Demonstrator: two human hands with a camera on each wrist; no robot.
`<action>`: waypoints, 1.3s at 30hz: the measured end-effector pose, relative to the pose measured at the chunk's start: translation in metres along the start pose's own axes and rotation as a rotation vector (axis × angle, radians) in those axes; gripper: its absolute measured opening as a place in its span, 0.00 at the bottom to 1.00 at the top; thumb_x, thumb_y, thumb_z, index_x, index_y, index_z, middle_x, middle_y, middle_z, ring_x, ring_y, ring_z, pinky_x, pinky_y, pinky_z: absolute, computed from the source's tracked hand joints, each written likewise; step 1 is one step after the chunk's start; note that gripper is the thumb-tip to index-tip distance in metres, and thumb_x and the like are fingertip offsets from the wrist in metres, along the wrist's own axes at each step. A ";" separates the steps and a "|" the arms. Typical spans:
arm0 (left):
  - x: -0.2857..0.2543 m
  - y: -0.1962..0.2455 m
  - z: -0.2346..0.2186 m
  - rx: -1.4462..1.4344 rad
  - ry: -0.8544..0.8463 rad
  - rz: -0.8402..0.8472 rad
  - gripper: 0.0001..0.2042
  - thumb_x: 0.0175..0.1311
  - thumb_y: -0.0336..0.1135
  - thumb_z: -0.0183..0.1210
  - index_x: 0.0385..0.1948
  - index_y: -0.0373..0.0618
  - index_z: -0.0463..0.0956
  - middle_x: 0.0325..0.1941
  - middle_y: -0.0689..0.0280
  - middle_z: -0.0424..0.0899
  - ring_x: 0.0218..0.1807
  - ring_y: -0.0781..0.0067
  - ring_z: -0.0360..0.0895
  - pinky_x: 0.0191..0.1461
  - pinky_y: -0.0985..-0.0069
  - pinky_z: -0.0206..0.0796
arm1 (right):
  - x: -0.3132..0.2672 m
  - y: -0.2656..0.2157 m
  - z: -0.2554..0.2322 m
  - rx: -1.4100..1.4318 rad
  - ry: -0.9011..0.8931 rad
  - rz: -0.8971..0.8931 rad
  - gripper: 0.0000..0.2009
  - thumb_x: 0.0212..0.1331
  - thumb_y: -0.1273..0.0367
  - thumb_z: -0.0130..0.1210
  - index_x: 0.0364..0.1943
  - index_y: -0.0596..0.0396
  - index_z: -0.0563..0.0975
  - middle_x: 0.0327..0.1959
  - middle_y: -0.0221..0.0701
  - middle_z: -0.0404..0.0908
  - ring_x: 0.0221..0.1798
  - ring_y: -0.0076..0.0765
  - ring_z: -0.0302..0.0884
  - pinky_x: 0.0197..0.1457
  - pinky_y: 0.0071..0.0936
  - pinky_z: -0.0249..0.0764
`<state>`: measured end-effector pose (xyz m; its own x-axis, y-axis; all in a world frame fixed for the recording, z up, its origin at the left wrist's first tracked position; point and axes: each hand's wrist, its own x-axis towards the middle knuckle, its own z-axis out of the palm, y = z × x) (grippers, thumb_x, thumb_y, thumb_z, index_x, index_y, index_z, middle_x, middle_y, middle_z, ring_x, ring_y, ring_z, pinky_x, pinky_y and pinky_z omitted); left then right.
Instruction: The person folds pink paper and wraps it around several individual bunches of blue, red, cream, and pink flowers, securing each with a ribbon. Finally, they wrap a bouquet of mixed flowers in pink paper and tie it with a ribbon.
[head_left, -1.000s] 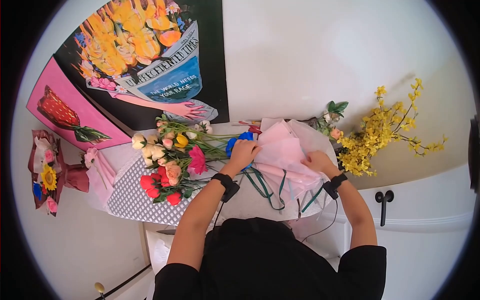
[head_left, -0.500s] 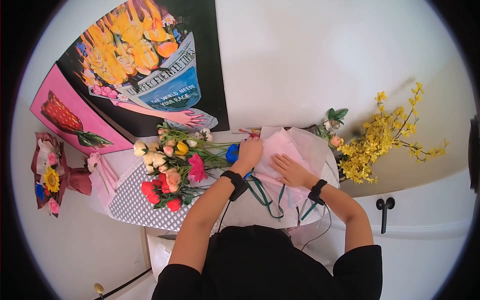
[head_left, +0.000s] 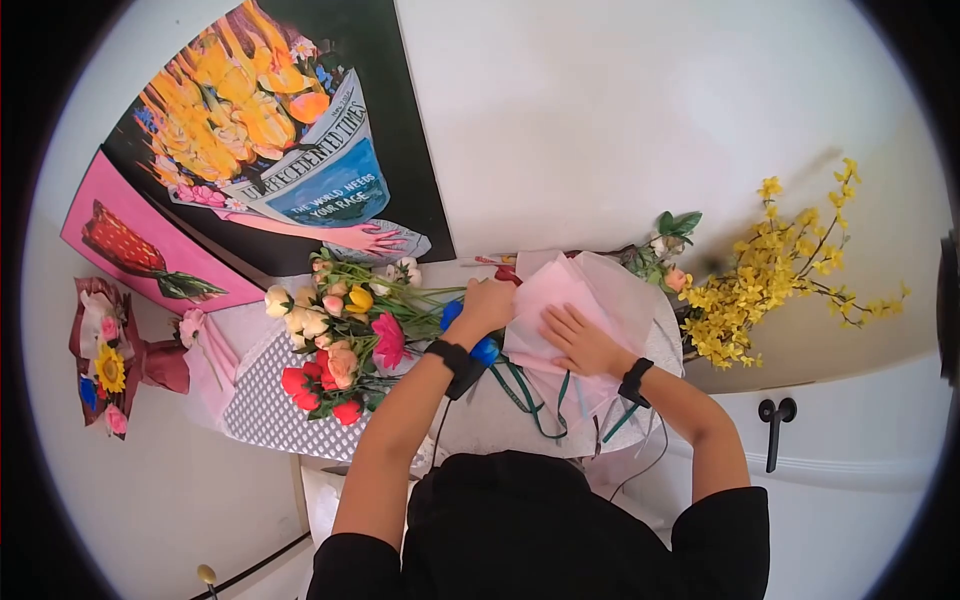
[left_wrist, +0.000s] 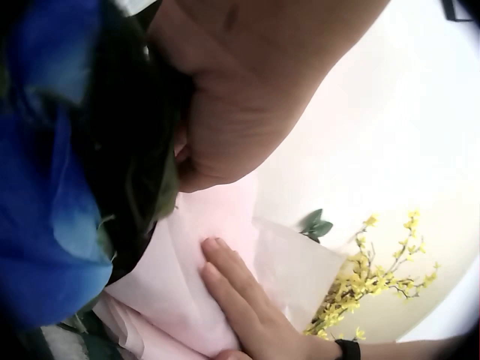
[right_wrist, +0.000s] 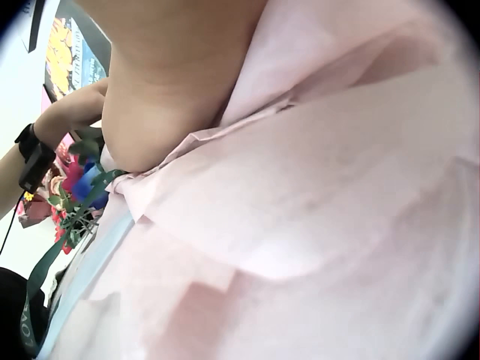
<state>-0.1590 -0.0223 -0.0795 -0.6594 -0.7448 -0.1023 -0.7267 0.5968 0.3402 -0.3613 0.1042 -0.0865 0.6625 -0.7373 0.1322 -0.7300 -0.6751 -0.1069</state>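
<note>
In the head view my left hand (head_left: pixel 489 303) is among blue flowers (head_left: pixel 452 314) at the left edge of a pink wrapping-paper bundle (head_left: pixel 545 290). Its fingers curl in beside dark leaves (left_wrist: pixel 154 180) in the left wrist view, fingertips mostly hidden, with large blue petals (left_wrist: pixel 45 217) close by. Flat on the pink paper lies my right hand (head_left: pixel 583 343), fingers straight and pointing up-left. Folded pink layers (right_wrist: pixel 247 202) fill much of the right wrist view. A dark green ribbon (head_left: pixel 527 400) trails below the bundle.
Left on the table lie loose roses and other flowers (head_left: pixel 340 365) with long stems. Yellow blossom branches (head_left: pixel 735 320) stand at the right end. Behind leans a large painting (head_left: pixel 320 190) beside a pink picture (head_left: pixel 150 240). A wrapped bouquet (head_left: pixel 105 365) is far left.
My right hand has gone from the paper's right side to lie flat on its middle. The left hand has shifted slightly left, and a second blue flower now shows below its wrist.
</note>
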 end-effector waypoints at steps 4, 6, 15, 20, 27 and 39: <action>-0.032 0.008 -0.036 0.066 0.078 -0.003 0.08 0.46 0.37 0.55 0.28 0.49 0.75 0.29 0.62 0.80 0.38 0.58 0.76 0.43 0.58 0.58 | 0.019 -0.003 -0.015 -0.086 0.006 -0.120 0.31 0.51 0.59 0.49 0.60 0.58 0.60 0.65 0.46 0.54 0.69 0.48 0.48 0.70 0.45 0.40; -0.039 0.000 -0.040 0.105 0.071 -0.019 0.08 0.45 0.37 0.55 0.27 0.49 0.74 0.28 0.63 0.79 0.37 0.57 0.76 0.44 0.58 0.58 | 0.030 -0.003 -0.013 -0.121 -0.012 -0.160 0.30 0.51 0.60 0.49 0.60 0.57 0.61 0.65 0.45 0.54 0.69 0.48 0.48 0.70 0.44 0.41; 0.012 -0.031 -0.036 -0.589 -0.152 0.121 0.15 0.44 0.42 0.62 0.32 0.43 0.74 0.28 0.63 0.79 0.30 0.65 0.76 0.36 0.68 0.67 | 0.039 0.019 0.009 0.113 0.026 -0.205 0.28 0.52 0.61 0.49 0.56 0.61 0.62 0.65 0.45 0.52 0.68 0.48 0.49 0.71 0.40 0.43; 0.030 -0.014 -0.028 -0.200 -0.464 0.242 0.23 0.48 0.50 0.60 0.36 0.37 0.74 0.32 0.57 0.80 0.33 0.61 0.78 0.38 0.68 0.69 | 0.031 0.022 0.009 0.106 0.045 -0.196 0.26 0.56 0.59 0.44 0.57 0.62 0.62 0.64 0.47 0.54 0.68 0.48 0.48 0.70 0.40 0.44; 0.005 -0.009 -0.017 0.157 -0.168 0.312 0.18 0.49 0.44 0.58 0.37 0.40 0.75 0.30 0.59 0.77 0.35 0.56 0.75 0.42 0.62 0.66 | 0.008 0.032 0.029 0.046 0.131 -0.094 0.22 0.53 0.63 0.46 0.50 0.61 0.67 0.57 0.47 0.63 0.62 0.52 0.57 0.66 0.43 0.51; -0.042 -0.023 -0.017 0.249 0.222 0.735 0.23 0.55 0.30 0.44 0.57 0.52 0.63 0.49 0.57 0.74 0.48 0.61 0.73 0.52 0.66 0.63 | -0.021 0.039 -0.011 0.177 0.448 0.343 0.21 0.39 0.74 0.55 0.43 0.58 0.70 0.37 0.39 0.72 0.42 0.46 0.67 0.48 0.39 0.63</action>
<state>-0.1111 -0.0096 -0.0672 -0.9509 -0.1624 0.2634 -0.1608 0.9866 0.0275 -0.4052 0.0936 -0.0823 0.2300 -0.8573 0.4606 -0.8252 -0.4227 -0.3747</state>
